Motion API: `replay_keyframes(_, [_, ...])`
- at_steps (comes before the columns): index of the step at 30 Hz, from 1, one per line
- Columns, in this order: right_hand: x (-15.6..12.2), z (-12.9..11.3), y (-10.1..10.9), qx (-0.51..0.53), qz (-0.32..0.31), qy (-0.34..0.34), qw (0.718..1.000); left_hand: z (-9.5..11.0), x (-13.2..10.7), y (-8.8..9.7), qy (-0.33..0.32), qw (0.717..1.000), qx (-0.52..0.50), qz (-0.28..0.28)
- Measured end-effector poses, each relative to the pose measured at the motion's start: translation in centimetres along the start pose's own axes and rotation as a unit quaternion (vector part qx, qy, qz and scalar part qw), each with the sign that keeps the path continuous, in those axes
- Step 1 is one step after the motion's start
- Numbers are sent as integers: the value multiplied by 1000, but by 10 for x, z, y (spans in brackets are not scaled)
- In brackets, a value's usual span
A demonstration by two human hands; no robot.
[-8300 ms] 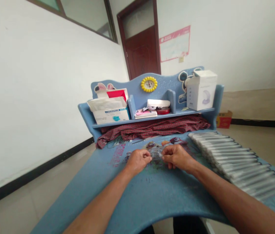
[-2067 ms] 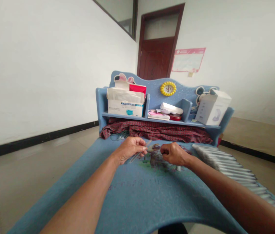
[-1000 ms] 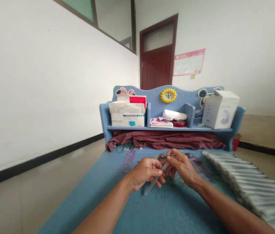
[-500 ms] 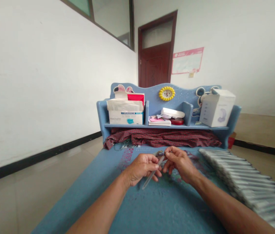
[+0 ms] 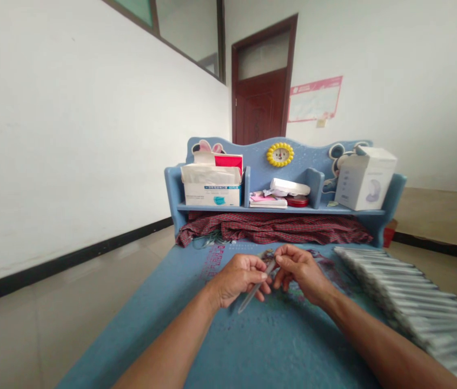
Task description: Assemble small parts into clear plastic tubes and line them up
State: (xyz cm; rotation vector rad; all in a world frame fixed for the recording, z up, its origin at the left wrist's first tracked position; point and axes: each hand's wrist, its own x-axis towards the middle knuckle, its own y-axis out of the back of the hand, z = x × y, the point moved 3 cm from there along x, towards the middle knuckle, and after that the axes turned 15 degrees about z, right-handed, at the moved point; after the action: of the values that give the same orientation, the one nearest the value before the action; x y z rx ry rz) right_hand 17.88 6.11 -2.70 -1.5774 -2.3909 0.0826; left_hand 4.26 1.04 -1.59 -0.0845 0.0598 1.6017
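My left hand (image 5: 238,278) is closed around a thin clear pen-like tube (image 5: 251,296), which slants down and left from my fingers. My right hand (image 5: 299,270) pinches the tube's upper end, just right of the left hand. Both hands hover low over the middle of a blue desk top (image 5: 252,346) printed with cartoon figures. What my right fingertips hold at the tip is too small to make out.
A long overlapping row of silvery wrapped items (image 5: 410,300) runs along the desk's right side. A red checked cloth (image 5: 277,228) lies under the back shelf (image 5: 280,209), which carries a mask box (image 5: 211,189), booklets, a red tin and a white carton (image 5: 364,178). White walls and a dark door stand behind.
Over the last second both hands stay together on the tube, shifting only slightly. About two seconds ago the hands were apart, with the tube in my left hand alone.
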Motion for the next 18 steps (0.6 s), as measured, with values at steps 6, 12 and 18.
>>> replay_keyframes(6, [4, -2, 11, -53, -38, 3, 998, 1, -1, 2, -8, 1000, 30, -1])
replay_keyframes(12, [10, 1, 22, -116, -125, -33, 985, 1, -3, 2, -14, 996, 91, -15])
replay_keyframes(18, [8, 5, 19, -179, -139, -19, 974, 1, -1, 5, -29, 990, 140, -6])
